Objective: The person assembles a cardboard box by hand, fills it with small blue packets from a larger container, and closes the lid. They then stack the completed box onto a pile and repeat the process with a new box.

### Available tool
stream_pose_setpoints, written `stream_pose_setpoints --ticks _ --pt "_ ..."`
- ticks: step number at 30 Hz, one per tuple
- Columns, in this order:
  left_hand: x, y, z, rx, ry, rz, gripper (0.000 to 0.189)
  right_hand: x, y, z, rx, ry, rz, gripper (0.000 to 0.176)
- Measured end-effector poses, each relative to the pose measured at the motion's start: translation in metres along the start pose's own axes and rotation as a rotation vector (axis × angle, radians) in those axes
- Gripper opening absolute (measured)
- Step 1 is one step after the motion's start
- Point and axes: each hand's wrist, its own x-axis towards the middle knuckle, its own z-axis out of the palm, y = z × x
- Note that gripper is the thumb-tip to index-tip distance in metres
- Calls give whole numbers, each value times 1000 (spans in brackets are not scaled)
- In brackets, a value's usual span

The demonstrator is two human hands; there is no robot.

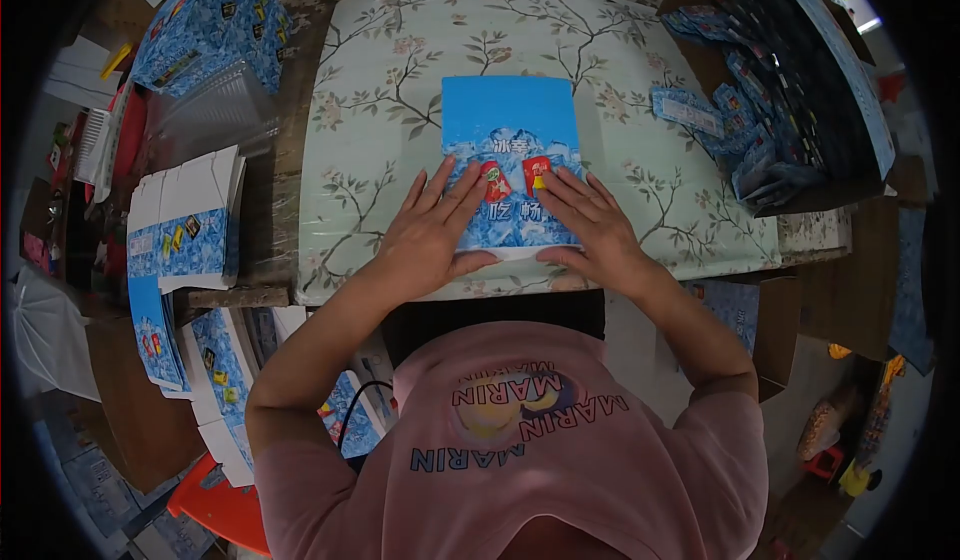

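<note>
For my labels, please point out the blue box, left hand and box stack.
blue box [510, 120]: head view, plain upper face
left hand [425, 240]: head view, its back
box stack [185, 210]: head view, top box

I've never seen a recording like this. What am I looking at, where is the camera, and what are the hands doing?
There is no machine here, just a person working with bare hands. The single picture comes from a camera worn on their head, looking down, so the pink shirt fills the bottom and the wide lens bends the edges. The left hand and right hand both lie flat, fingers spread, on the near half of a blue printed carton. They press on it rather than grip it. The carton lies on a table with a floral cover. To the left are stacks of similar cartons. To the right, a cardboard box holds small blue packets.
</note>
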Motion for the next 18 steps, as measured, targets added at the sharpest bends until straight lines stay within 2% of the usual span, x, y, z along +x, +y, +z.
stream_pose_setpoints --ticks 1,3,4,7,9,15,17,18 --pt "0 -1 3 -4 -6 2 71 0 2 4 3 -1 7 66" --pt "-2 -2 11 132 75 147 62 -2 7 12 44 85 -40 62" --pt "-1 -1 11 126 70 147 62 -1 6 12 130 108 -8 54" --pt "2 1 5 127 158 184 47 1 6 5 250 62 22 49" --pt "0 1 10 135 156 178 48 -1 1 7 251 69 42 46" --pt "-16 8 18 48 135 120 50 -13 -2 19 56 109 -70 45" --pt "-23 7 25 39 125 100 51 -18 -5 26 -114 150 -129 47" --pt "-22 2 27 80 117 141 56 -18 -4 22 -117 148 -136 47"
